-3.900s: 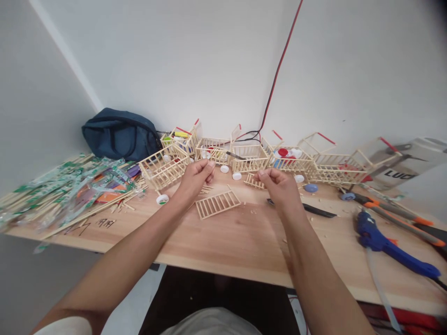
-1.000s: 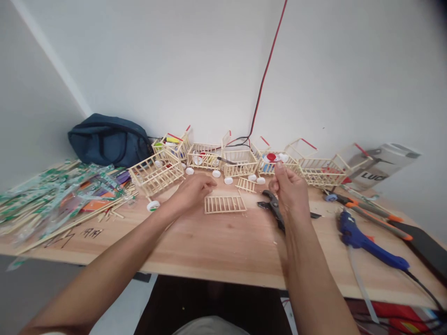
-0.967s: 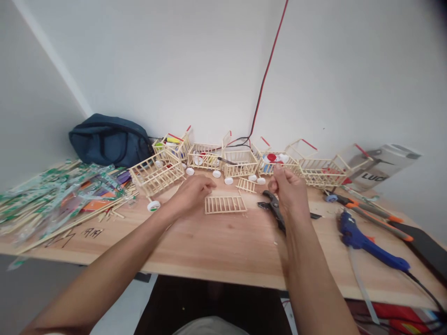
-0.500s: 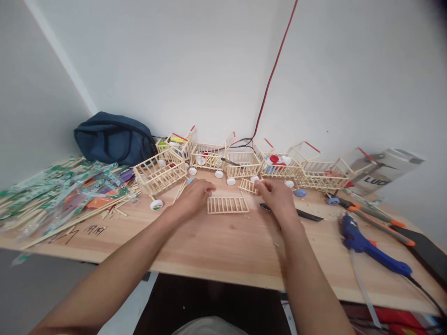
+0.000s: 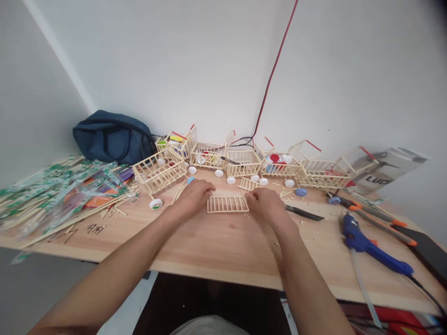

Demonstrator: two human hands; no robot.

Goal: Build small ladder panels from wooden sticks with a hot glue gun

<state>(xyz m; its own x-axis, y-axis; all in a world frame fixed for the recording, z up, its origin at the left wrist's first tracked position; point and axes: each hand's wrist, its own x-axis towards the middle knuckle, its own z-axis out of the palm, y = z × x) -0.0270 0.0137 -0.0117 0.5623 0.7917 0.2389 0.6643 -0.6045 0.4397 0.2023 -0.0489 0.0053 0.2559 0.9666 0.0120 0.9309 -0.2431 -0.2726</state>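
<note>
A small ladder-like panel of thin wooden sticks (image 5: 227, 204) lies on the table between my hands. At its upper left corner is my left hand (image 5: 197, 194), fingers curled and thumb against the forefinger; whatever they pinch is hidden. My right hand (image 5: 267, 204) is at the panel's right end, its thumb and forefinger closed by the corner, and I cannot make out what is between them. Just behind lies a second, smaller stick panel (image 5: 249, 184). A black craft knife (image 5: 304, 213) lies partly behind my right hand.
Several miniature stick shopping carts (image 5: 242, 164) with bottle-cap wheels line the wall. Bagged sticks (image 5: 66, 195) and a blue pouch (image 5: 113, 137) are at left. At right are a blue glue gun (image 5: 373, 251), orange-handled pliers (image 5: 384, 225) and a dark slab (image 5: 428, 253).
My right hand has moved left and toward me, from the smaller stick panel to the right end of the near panel. A white bottle cap now shows where it was. My left hand stays put.
</note>
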